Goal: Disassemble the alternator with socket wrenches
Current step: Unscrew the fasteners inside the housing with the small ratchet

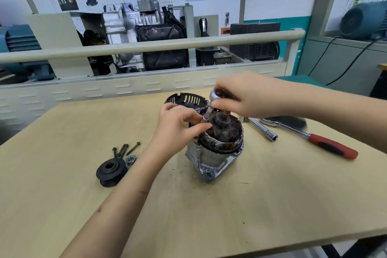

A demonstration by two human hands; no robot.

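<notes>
The alternator [213, 155] stands upright on the wooden table [209, 205], its rear cover off and the copper windings and rotor bearing exposed. My right hand [243, 95] grips the round head of a small ratchet wrench [215, 95] above the alternator. A socket extension [207, 114] runs down from it into the winding area. My left hand [180, 123] pinches the lower end of that extension with thumb and fingers. The fastener under the socket is hidden.
A black slotted rear cover [184, 99] lies behind the alternator. Left of it are a black pulley [111, 172], a hex nut [130, 159] and several long bolts [125, 150]. To the right lie a T-handle socket bar [262, 129] and a red-handled ratchet [326, 144].
</notes>
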